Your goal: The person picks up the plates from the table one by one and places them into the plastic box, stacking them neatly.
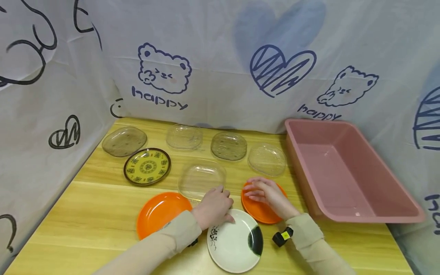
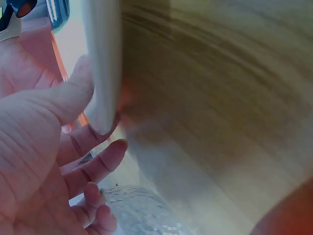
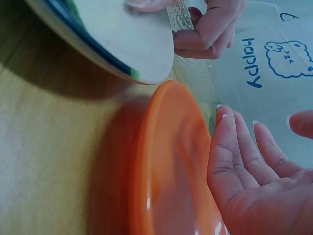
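Note:
My left hand (image 1: 214,208) pinches the far-left rim of a white plate (image 1: 233,246) with a black sprig and a dark green patch. In the left wrist view the thumb lies on one face of the plate (image 2: 101,54), fingertips at the other. The plate appears raised off the table in the right wrist view. My right hand (image 1: 271,195) hovers over a small orange plate (image 1: 258,211), its fingers loosely bent and holding nothing. A larger orange plate (image 1: 163,214) lies beside my left forearm. Just beyond my left hand is a clear plate (image 1: 202,177).
A yellow patterned plate (image 1: 148,167) with a dark rim lies at left. Along the back are a smoky plate (image 1: 124,141), a clear plate (image 1: 184,136), another smoky plate (image 1: 228,146) and another clear plate (image 1: 267,159). A deep pink basin (image 1: 306,172) stands at right.

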A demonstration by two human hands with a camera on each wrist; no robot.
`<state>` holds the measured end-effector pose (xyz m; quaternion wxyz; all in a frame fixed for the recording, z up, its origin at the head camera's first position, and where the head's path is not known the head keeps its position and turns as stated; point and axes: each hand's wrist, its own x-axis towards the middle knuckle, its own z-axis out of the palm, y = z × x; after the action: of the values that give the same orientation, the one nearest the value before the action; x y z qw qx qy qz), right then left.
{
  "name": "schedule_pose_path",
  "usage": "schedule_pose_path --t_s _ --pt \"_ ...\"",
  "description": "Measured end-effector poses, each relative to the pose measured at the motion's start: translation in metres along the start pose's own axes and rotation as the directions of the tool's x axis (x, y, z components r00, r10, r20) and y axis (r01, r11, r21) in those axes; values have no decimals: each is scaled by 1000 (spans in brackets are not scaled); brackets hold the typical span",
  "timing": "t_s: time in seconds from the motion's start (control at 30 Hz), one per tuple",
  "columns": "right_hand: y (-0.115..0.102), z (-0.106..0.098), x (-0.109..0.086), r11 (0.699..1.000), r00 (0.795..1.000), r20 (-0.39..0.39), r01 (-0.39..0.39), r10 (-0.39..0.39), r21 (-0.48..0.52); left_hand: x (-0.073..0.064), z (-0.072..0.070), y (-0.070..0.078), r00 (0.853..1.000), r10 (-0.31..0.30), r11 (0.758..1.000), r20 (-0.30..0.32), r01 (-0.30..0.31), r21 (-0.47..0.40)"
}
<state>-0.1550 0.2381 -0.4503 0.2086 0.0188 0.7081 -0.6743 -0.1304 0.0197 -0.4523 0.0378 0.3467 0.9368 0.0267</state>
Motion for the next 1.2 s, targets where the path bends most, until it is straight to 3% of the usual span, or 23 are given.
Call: schedule_pose_path --t_s 0.4,0.5,0.73,0.9,1.2 --pt "2 -2 0 1000 1000 -1 -2 2 18 5 2 -11 998 38 994 -43 -42 -103" --pt "3 -2 -1 999 1000 -1 4 -4 32 5 0 -15 997 53 983 -60 -63 -170" --pt "5 -6 -2 998 1000 -8 2 -1 60 6 -5 -25 999 25 911 -43 -41 -410" --pt "6 -6 -1 997 1000 -9 -2 2 76 6 -5 -31 1000 -14 864 -9 7 -504" --pt "5 -2 -5 992 998 -55 13 -6 126 1 -13 -42 997 -81 781 -8 59 -622"
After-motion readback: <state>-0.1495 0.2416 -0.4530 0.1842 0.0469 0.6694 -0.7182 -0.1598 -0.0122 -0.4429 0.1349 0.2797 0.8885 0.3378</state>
